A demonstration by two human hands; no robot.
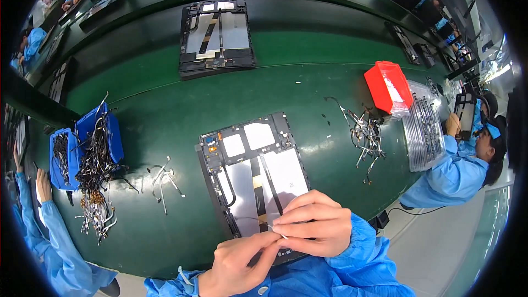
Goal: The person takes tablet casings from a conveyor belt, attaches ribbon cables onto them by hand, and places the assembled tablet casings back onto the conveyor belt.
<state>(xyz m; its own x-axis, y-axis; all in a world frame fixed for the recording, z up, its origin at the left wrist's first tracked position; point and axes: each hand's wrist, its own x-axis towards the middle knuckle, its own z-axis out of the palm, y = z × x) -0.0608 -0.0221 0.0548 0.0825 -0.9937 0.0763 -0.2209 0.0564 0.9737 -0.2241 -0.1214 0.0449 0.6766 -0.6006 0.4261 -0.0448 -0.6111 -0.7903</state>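
An opened tablet body (240,184) lies on the bench before me, with silver plates, black frame parts and a dark ribbon strip down its middle. Over its near end, my left hand (242,261) and my right hand (313,223) meet with fingertips pinched together. Between them is a thin cable (284,237), of which a small pale end shows; the fingers cover most of the rest. I cannot tell whether the cable touches the tablet body.
Blue bins (115,137) overflowing with cables stand at left, beside a few loose pale cables (165,179). Stacked tablet bodies (217,36) lie at the back. To the right are a cable tangle (366,135), a red bin (379,85) and clear trays (423,137). Co-workers sit on both sides.
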